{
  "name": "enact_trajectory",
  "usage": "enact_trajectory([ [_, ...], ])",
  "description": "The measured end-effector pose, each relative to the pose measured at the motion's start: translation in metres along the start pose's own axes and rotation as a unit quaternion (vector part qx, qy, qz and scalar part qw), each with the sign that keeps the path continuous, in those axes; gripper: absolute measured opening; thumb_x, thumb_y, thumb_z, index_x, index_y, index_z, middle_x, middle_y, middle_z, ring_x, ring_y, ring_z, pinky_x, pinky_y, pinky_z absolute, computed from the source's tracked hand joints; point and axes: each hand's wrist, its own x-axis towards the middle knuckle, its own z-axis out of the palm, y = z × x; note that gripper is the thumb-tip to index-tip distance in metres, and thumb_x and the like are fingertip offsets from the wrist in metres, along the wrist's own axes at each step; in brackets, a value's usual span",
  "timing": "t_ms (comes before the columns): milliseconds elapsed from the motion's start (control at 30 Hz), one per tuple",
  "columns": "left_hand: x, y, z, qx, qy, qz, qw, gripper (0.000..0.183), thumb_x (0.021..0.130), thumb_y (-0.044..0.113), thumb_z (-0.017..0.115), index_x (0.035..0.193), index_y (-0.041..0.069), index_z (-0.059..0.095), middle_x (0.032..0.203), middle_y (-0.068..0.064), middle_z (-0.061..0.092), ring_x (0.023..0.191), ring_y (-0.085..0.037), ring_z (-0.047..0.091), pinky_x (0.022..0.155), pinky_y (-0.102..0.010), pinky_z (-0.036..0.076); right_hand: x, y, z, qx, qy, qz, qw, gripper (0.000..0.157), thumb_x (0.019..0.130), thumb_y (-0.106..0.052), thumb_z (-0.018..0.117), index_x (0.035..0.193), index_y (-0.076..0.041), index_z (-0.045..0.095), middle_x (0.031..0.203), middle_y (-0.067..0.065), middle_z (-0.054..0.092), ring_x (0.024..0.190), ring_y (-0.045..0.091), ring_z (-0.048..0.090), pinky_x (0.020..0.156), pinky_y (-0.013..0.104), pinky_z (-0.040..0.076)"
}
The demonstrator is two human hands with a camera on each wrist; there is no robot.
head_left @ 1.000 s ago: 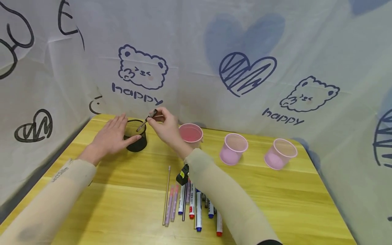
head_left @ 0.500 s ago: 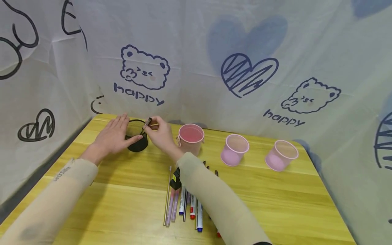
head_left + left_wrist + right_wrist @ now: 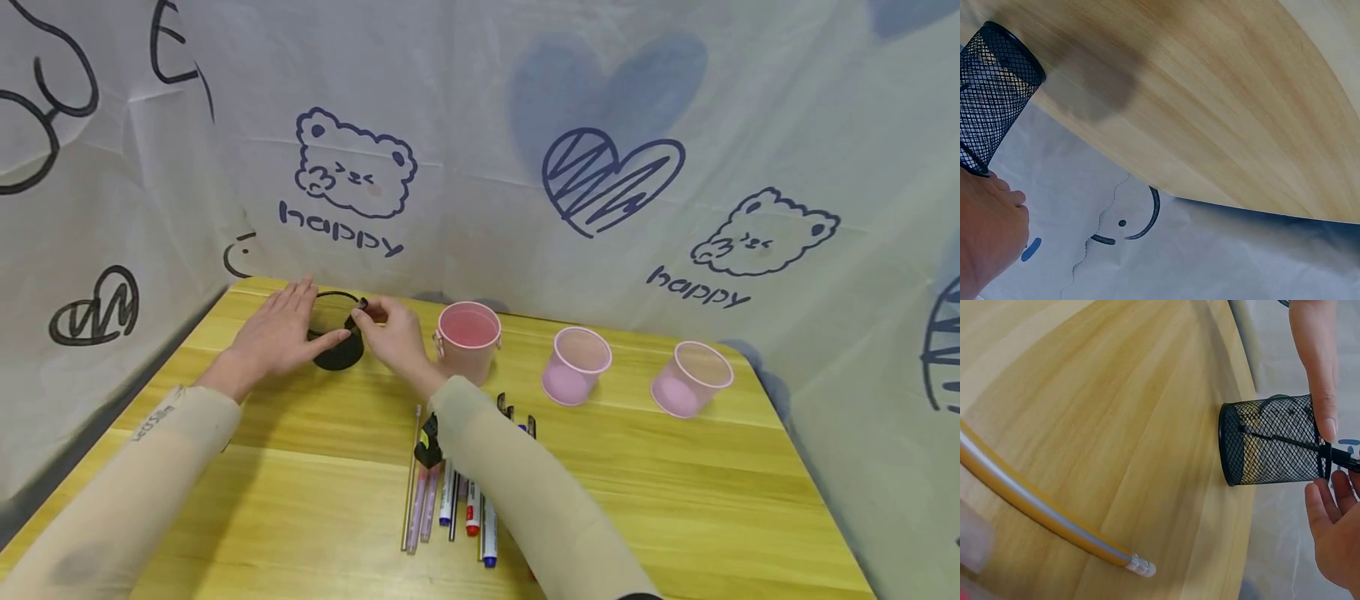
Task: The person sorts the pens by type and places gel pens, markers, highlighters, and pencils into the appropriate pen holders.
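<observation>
Two sleeved arms reaching forward, hands close together at the far left.

The left hand [image 3: 279, 333] lies palm down, fingers straight and together, thumb spread toward the right hand [image 3: 395, 333] — whose fingertips [image 3: 367, 310] are pinched around something small and dark. Both forearms wear beige sleeves, with a small black device at the right wrist.

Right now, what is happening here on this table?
A person steadies a black mesh pen cup with the left hand, while the right hand lowers a dark pen into it. More pens lie in a row on the wooden table, beside three pink cups.
</observation>
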Motion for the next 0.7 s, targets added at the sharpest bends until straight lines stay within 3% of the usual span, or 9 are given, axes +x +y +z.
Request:
enact_trajectory([
  [367, 0.001, 0.001, 0.0, 0.002, 0.001, 0.0, 1.0, 0.11, 0.1, 0.075, 0.038, 0.16, -0.014, 0.011, 0.169, -0.032, 0.003, 0.156, -0.05, 0.005, 0.128, -0.06, 0.005, -0.001, -0.001, 0.0, 0.007, -0.009, 0.012, 1.0, 0.018, 0.099, -0.022, 0.072, 0.111, -0.01, 0.075, 0.109, 0.0, 0.073, 0.1, 0.013, 0.069, 0.083, 0.02, 0.056],
  [700, 0.001, 0.001, 0.001, 0.001, -0.006, -0.006, 1.0, 0.111, 0.1, 0.076, 0.036, 0.16, -0.014, 0.01, 0.17, -0.032, 0.002, 0.156, -0.05, 0.004, 0.128, -0.06, 0.004, -0.014, -0.012, -0.02, 0.049, -0.02, 0.009, 0.999, 0.033, 0.101, -0.022, 0.07, 0.131, -0.009, 0.068, 0.129, 0.003, 0.067, 0.119, 0.025, 0.067, 0.088, 0.021, 0.057],
])
